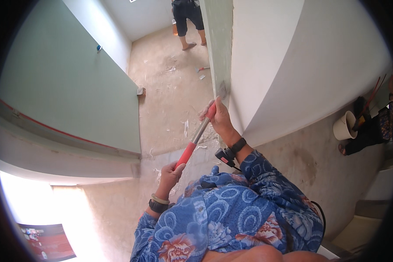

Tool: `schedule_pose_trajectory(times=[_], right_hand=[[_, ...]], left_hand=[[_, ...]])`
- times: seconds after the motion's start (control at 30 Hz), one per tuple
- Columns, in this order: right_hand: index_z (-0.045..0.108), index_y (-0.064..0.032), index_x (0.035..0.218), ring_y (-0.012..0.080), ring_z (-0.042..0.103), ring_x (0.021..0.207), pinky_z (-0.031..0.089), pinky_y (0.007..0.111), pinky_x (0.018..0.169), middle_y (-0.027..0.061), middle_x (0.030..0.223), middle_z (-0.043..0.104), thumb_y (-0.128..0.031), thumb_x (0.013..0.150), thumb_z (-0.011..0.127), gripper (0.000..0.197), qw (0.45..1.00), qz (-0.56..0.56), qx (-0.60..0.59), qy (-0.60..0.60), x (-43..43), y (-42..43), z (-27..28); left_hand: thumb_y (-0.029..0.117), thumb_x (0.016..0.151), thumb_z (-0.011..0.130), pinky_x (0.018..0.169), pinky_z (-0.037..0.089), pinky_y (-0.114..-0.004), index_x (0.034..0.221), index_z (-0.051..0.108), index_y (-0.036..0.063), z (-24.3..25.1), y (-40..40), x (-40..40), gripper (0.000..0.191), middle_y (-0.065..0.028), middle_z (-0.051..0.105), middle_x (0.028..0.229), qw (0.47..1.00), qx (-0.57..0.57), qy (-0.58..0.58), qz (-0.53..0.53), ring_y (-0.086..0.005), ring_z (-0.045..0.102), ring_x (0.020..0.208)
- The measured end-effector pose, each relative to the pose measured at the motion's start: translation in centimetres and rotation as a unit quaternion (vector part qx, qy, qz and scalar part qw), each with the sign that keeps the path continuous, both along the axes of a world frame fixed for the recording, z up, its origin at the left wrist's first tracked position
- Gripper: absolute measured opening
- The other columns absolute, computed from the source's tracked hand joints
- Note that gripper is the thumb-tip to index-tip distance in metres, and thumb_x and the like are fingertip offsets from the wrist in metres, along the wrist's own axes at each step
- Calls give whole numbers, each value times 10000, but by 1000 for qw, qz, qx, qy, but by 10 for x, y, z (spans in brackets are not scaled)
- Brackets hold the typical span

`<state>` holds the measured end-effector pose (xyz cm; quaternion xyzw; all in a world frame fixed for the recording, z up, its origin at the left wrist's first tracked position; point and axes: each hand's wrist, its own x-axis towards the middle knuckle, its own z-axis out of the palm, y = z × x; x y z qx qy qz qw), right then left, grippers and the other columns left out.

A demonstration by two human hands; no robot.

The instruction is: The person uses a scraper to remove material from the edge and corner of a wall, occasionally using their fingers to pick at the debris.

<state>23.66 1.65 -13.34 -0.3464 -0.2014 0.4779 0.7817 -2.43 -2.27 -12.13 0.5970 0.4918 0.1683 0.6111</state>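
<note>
My left hand [171,177] wraps around the lower red grip of a long-handled tool [200,129] with a bare metal shaft. Farther up, my right hand [218,116] holds the upper red grip, close to the pale green door jamb [220,42]. The tool slants up and to the right across the doorway. Its working end is not clearly visible past my right hand; a grey patch [222,90] shows on the jamb just beyond. A black device [226,156] hangs by my right wrist strap.
At left stands an open green door [75,75], a block [141,92] at its bottom corner. Peeled scraps [186,127] and a red-handled scraper [202,69] lie on the floor. One person [187,18] stands beyond the doorway; another [368,140] is at right beside a cream bucket [342,127].
</note>
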Motion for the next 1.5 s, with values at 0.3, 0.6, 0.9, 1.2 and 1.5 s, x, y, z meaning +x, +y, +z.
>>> schedule_pose_trajectory(times=[0.3, 0.6, 0.9, 1.2, 1.5], right_hand=[[437, -73, 788, 222, 543, 503, 482, 353, 516, 76, 599, 508, -536, 859, 377, 471, 997, 4, 18, 80, 1, 4, -10], [441, -85, 778, 202, 512, 497, 443, 326, 476, 62, 567, 469, -537, 855, 388, 462, 998, -46, 26, 25, -5, 7, -8], [411, -75, 751, 206, 530, 451, 451, 309, 447, 77, 536, 483, -574, 831, 406, 505, 1000, -18, 0, 0, -7, 7, 12], [410, -76, 733, 201, 521, 449, 477, 337, 455, 73, 531, 472, -549, 837, 422, 484, 999, -38, -12, 21, -11, 4, 22], [411, -71, 738, 197, 517, 456, 474, 339, 436, 63, 522, 446, -507, 867, 401, 455, 1000, -21, -21, -2, -18, 2, 34]], left_hand=[[219, 812, 607, 375, 285, -192, 816, 621, 17, 11, 2, 3, 202, 56, 442, 517, 999, 41, 26, -7, -19, 374, 420], [220, 812, 605, 405, 290, -208, 750, 608, 18, 15, 7, 1, 212, 59, 428, 514, 998, 35, 55, -14, -25, 374, 453], [180, 842, 551, 358, 292, -191, 841, 603, 2, 27, 16, -6, 185, 38, 445, 504, 997, 52, 44, -34, -34, 394, 405], [189, 812, 603, 394, 289, -192, 770, 603, 6, 39, 12, -9, 187, 54, 447, 536, 999, 28, 41, -16, -17, 390, 459], [174, 814, 600, 390, 290, -188, 889, 624, 2, 22, 10, -21, 190, 55, 452, 539, 1000, 5, -1, -10, -20, 383, 446]])
